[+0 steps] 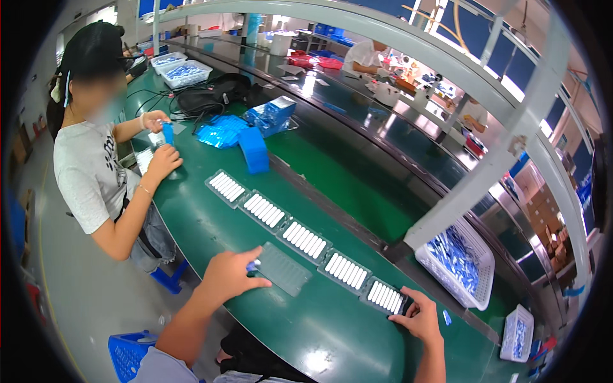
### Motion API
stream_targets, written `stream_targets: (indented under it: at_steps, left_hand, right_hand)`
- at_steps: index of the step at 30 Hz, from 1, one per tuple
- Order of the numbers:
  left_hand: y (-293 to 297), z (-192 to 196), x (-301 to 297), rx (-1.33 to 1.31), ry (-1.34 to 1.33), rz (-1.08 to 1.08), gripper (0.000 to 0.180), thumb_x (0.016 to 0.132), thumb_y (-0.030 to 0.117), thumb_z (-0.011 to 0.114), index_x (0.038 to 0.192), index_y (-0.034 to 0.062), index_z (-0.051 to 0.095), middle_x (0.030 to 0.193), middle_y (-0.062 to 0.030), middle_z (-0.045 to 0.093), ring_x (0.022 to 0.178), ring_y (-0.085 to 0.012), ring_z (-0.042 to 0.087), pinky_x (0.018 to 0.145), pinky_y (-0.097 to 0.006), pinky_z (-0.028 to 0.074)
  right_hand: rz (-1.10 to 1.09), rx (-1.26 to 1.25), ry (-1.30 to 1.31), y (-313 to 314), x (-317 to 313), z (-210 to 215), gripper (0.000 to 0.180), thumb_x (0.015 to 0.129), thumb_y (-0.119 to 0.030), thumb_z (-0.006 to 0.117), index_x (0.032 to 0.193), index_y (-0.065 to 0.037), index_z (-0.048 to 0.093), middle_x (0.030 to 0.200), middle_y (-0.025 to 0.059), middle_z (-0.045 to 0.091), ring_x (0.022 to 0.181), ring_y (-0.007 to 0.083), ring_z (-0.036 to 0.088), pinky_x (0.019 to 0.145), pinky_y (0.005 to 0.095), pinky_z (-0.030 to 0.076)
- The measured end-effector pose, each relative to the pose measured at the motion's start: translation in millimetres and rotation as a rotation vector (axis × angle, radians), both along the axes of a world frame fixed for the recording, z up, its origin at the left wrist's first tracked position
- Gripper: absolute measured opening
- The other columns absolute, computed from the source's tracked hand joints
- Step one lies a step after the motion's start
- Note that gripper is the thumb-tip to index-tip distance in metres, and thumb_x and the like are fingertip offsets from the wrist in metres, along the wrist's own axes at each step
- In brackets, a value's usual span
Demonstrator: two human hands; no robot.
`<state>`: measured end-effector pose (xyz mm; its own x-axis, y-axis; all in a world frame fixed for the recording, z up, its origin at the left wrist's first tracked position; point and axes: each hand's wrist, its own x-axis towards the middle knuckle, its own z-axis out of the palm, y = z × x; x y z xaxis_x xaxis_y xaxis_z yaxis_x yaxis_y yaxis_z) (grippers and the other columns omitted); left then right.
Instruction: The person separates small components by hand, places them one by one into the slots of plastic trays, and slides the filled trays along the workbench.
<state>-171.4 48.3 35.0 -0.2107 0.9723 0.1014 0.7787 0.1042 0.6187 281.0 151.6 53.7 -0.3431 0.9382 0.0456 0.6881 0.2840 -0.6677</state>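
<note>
A row of clear plastic trays (306, 241), each with white sticks side by side, runs across the green table. At its near right end, my right hand (421, 314) is closed at the end of the last filled tray (385, 297), thumb and fingers on its edges. My left hand (231, 276) is partly curled around a small blue-and-white piece (253, 265), whose kind I cannot make out. Its thumb and forefinger are apart at the left edge of an empty clear tray (285, 269). A small blue-and-white strip (447, 317) lies right of my right hand.
A co-worker (96, 147) at the left handles a blue item. Blue packets (223, 131), a blue stack (253, 150) and a black bag (214, 94) lie beyond the row. White baskets (485, 271) of blue-and-white pieces stand at the right. A white metal post (472, 185) rises from the table.
</note>
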Motion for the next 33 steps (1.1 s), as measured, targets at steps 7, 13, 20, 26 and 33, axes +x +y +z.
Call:
stream_targets:
  at_steps: [7,13,20,26,33]
  left_hand:
    - [-3.3,-14.2,21.9,0.117,0.038,-0.238,0.054,0.079,0.051,0.079,0.117,0.0135,0.073,0.083,-0.0093,0.074,0.073,-0.0311,0.07,0.064,-0.04,0.055]
    - [-1.9,-28.6,43.1,0.319,0.146,-0.35,0.043,0.08,0.046,0.08,0.111,0.0171,0.076,0.07,0.0017,0.069,0.06,-0.0165,0.067,0.052,-0.029,0.05]
    - [4.5,-32.3,46.4,0.331,0.178,-0.415,0.041,0.087,0.046,0.073,0.116,0.0167,0.072,0.065,0.0024,0.065,0.056,-0.0156,0.065,0.046,-0.03,0.047]
    - [5.6,-31.9,53.9,0.37,0.184,-0.389,0.042,0.082,0.044,0.08,0.114,0.0174,0.074,0.068,0.0039,0.069,0.056,-0.0135,0.065,0.049,-0.026,0.048]
    - [-6.0,-26.1,59.5,0.305,0.198,-0.36,0.045,0.081,0.049,0.079,0.114,0.0183,0.075,0.077,0.0013,0.074,0.063,-0.0166,0.07,0.054,-0.027,0.052]
  right_hand:
    - [0.119,0.096,-0.002,25.1,-58.3,-1.6,0.081,0.054,-0.02,0.099,0.126,-0.002,0.067,0.106,0.012,0.069,0.055,0.0095,0.055,0.053,0.0238,0.047]
    - [0.184,0.167,-0.043,32.7,-86.2,-2.5,0.08,0.055,-0.027,0.098,0.123,-0.002,0.066,0.097,0.0095,0.067,0.056,0.0122,0.054,0.055,0.0263,0.048]
    - [0.227,0.272,0.015,40.0,-111.1,-11.1,0.079,0.053,-0.024,0.098,0.122,-0.003,0.067,0.104,0.0117,0.068,0.058,0.0115,0.052,0.053,0.0246,0.044]
    - [0.2,0.395,0.157,40.7,-98.8,-25.7,0.089,0.051,-0.029,0.097,0.128,-0.001,0.06,0.112,0.015,0.061,0.062,0.0148,0.049,0.05,0.0264,0.039]
    - [0.129,0.369,0.298,31.7,-91.5,-29.6,0.062,0.066,-0.021,0.085,0.121,-0.001,0.063,0.105,0.0142,0.059,0.062,0.0159,0.048,0.051,0.0265,0.039]
